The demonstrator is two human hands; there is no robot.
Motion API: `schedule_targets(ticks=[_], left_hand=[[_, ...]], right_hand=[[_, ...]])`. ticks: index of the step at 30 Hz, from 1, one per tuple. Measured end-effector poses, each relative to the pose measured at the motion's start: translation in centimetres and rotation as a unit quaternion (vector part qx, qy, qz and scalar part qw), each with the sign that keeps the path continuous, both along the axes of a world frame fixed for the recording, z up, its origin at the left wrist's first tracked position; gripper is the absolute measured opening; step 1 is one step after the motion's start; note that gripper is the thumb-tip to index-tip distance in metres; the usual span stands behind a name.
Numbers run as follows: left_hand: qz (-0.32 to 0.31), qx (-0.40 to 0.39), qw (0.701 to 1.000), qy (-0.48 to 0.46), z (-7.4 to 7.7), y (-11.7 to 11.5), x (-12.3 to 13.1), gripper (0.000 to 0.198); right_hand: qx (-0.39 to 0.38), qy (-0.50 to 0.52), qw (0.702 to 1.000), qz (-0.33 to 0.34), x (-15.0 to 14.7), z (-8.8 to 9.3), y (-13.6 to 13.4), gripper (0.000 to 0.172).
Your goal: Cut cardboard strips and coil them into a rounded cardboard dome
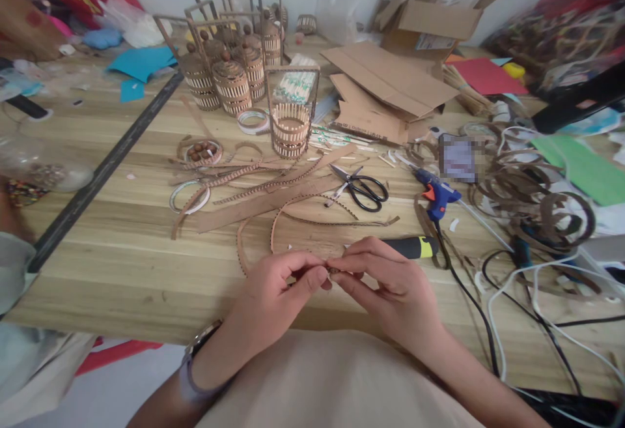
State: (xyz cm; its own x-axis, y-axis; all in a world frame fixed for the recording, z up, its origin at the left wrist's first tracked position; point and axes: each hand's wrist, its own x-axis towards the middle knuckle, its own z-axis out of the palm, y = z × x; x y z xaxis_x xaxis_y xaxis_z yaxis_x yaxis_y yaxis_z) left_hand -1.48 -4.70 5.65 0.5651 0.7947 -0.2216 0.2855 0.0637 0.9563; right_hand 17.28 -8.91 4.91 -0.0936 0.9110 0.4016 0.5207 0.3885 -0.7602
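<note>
My left hand and my right hand meet at the table's front edge, fingertips nearly touching. Both pinch a small brown piece, mostly covered by the fingers, so its kind does not show. Just beyond the hands, thin corrugated cardboard strips curl on the tabletop. A cutter-like tool with a black and yellow handle lies behind my right hand. Black-handled scissors rest farther back, blades partly apart. Past them stands a small lantern-like frame of light sticks with a brown square handle.
Several finished-looking lanterns stand at the back left. A bowl of brown balls and tape rolls sit nearer. On the right are a blue glue gun, cables and coiled strips. Another person's sleeve is at left.
</note>
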Motion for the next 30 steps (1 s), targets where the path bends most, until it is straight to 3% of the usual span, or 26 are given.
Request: schedule_targets(ticks=[3, 10, 14, 17, 23, 30], left_hand=[[-0.006, 0.023, 1.000, 0.000, 0.07, -0.09, -0.03, 0.025], [-0.023, 0.171, 0.984, 0.045, 0.22, -0.54, 0.08, 0.025], [-0.039, 0.199, 0.977, 0.066, 0.16, -0.80, -0.07, 0.027], [-0.036, 0.169, 0.984, 0.054, 0.28, -0.78, -0.15, 0.028], [-0.009, 0.001, 1.000, 0.004, 0.35, -0.43, -0.10, 0.024], [0.010, -0.084, 0.994, -0.074, -0.20, -0.21, 0.03, 0.020]], right_hand=[[-0.004, 0.012, 1.000, 0.012, -0.08, 0.11, 0.07, 0.019], [-0.035, 0.004, 0.999, 0.008, -0.07, 0.34, 0.05, 0.010], [-0.041, 0.008, 0.999, 0.010, -0.06, 0.47, -0.03, 0.010], [-0.036, 0.006, 0.999, 0.010, -0.05, 0.54, -0.05, 0.009], [-0.025, 0.014, 0.999, 0.033, 0.03, 0.58, -0.02, 0.020], [0.007, 0.017, 1.000, 0.015, 0.08, 0.29, -0.01, 0.024]])
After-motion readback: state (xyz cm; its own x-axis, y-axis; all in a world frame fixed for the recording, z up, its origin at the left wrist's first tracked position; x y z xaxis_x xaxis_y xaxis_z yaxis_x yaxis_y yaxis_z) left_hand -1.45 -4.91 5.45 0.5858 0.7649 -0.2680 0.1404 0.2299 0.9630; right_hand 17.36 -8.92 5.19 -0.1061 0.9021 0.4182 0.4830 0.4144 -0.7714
